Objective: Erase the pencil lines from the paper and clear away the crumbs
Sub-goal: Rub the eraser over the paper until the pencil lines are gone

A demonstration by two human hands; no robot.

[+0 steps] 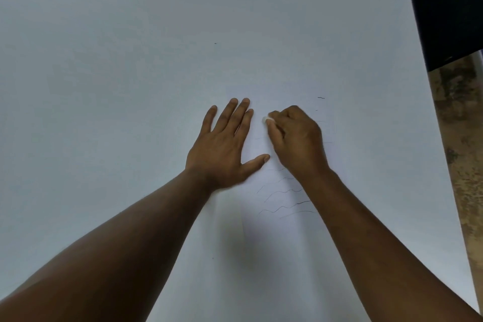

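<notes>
Your left hand [224, 146] lay flat on the paper [261, 256], fingers straight and spread with the thumb angled toward the right, most likely to pin the sheet so it would not slide or wrinkle under the rubbing. Your right hand [295, 138] was curled into a loose fist just right of it, pinching a small white eraser [267, 120] whose tip poked out at the far left of your fingers and met the paper there. The paper is barely distinguishable from the white table [104, 86]. Several wavy pencil lines [285, 201] remained on the near side of your right wrist, so by my reading you had far more to erase. A few faint marks [321, 98] sat farther right; whether they were crumbs or strokes I could not tell.
</notes>
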